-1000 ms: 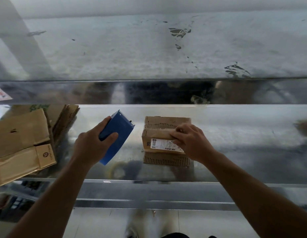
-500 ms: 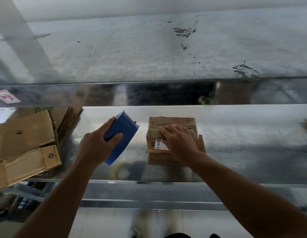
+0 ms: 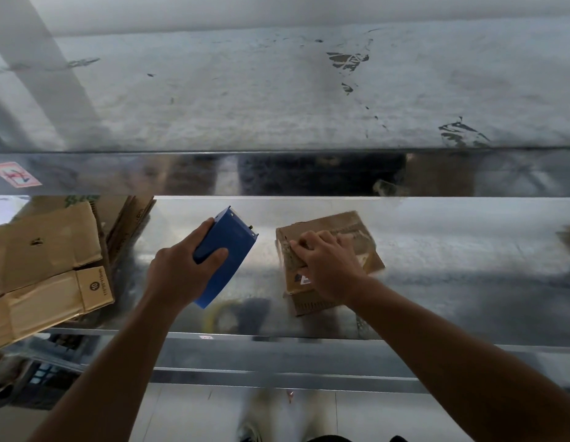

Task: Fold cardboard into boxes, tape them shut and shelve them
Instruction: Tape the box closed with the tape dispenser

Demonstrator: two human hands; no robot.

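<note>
Gripped a blue tape dispenser (image 3: pixel 228 250) in the left hand (image 3: pixel 178 269), thumb laid across its side, fingers wrapped round the dark handle, nose tilted up toward the back. Held it just left of the cardboard box (image 3: pixel 357 237), not touching it. Could not tell whether its lower tip met the metal.

Clamped the right hand (image 3: pixel 328 266) over the top of the box, fingers curled, fingertips hooked at its left edge. Covered most of the box top and part of a white label (image 3: pixel 304 280) with that hand. Worked with hands apart, a strip of bare metal between dispenser and box.

Found the box resting near the middle of a shiny metal shelf (image 3: pixel 468 282), turned askew to the front edge and somewhat blurred.

Noted a heap of flat cardboard (image 3: pixel 48 266) at the left end of the same shelf, well apart from the box and reaching past the front edge.

Looked in beneath an upper shelf (image 3: pixel 277 90), dull and scuffed, with its front lip crossing just above both hands and a red-and-white sticker (image 3: pixel 14 173) at the far left. Could not make out the dark shapes mirrored in that lip.
</note>
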